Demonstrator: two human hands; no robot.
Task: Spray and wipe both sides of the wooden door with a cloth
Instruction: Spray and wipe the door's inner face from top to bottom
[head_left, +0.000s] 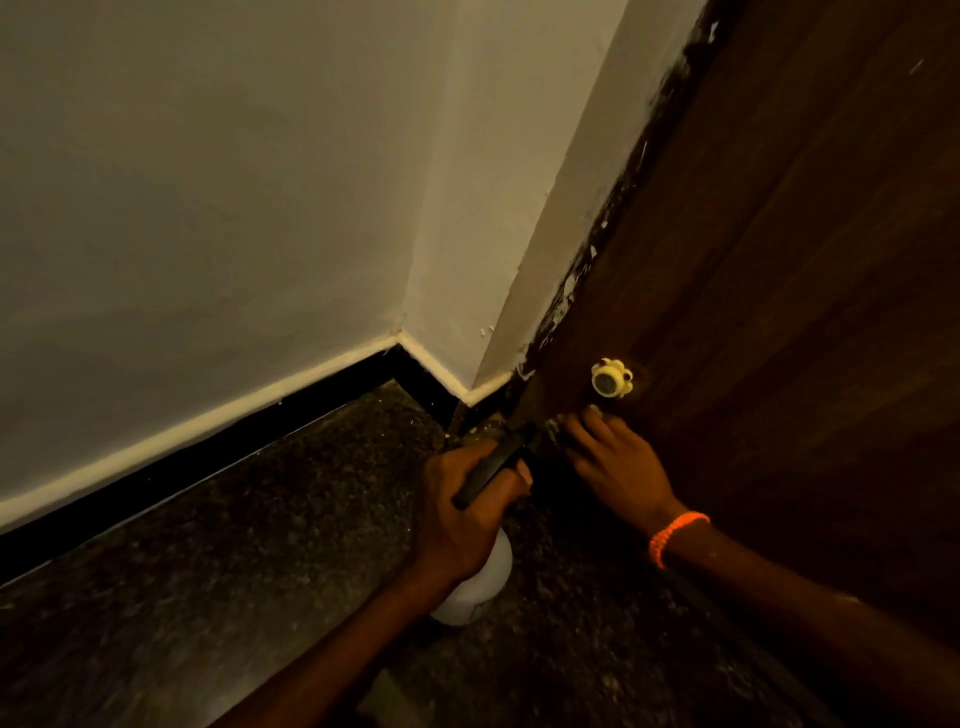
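The dark brown wooden door (779, 260) fills the right side of the head view. My left hand (462, 514) grips a white spray bottle (480, 587) by its black trigger head, the nozzle close to the door's bottom corner. My right hand (618, 462), with an orange bead bracelet on the wrist, presses with spread fingers low on the door. A cloth (553, 428) shows only as a pale scrap under the fingertips, mostly hidden.
A yellowish round door stopper (612, 380) sticks out of the door just above my right hand. White walls (234, 208) meet in a corner at left with a black skirting (208, 457). The floor (234, 597) is dark speckled stone.
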